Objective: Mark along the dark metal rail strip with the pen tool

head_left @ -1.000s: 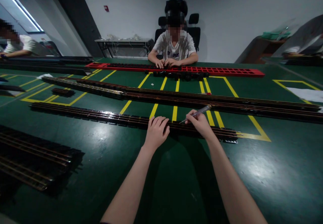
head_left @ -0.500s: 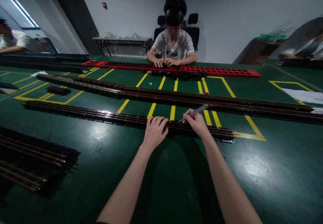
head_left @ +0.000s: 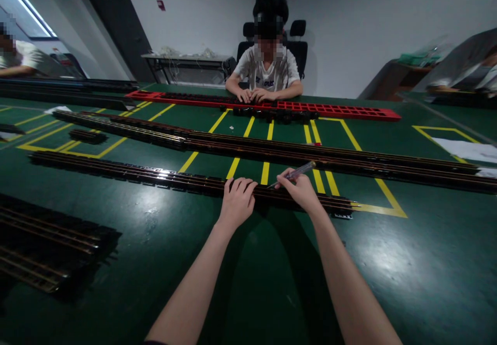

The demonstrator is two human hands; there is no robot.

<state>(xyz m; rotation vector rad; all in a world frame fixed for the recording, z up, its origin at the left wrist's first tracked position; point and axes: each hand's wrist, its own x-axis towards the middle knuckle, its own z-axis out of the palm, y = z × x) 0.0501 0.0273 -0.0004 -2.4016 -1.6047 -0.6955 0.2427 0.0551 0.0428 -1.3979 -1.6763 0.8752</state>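
A long black slatted strip with thin metal rods along it [head_left: 194, 182] lies across the table in front of me. My left hand [head_left: 237, 200] rests over its middle, fingers curled over the far side and thumb at the near edge. To the right, my right hand [head_left: 297, 187] pinches a slim screwdriver with a clear handle [head_left: 303, 169]. The screwdriver slants down to the left, its tip at the top of the strip near my left fingers. I cannot make out exactly what the tip touches.
Longer black strips [head_left: 272, 154] lie just beyond, and more are stacked at the near left [head_left: 50, 241]. Across the green table [head_left: 163, 267], a co-worker [head_left: 267, 70] works at a red slotted tray [head_left: 349, 110]. Yellow tape lines mark the tabletop. White paper [head_left: 464, 148] lies at right.
The strip has slid slightly left, and both my hands have moved left with it. The screwdriver's tip stays at the strip, and my grip looks the same.
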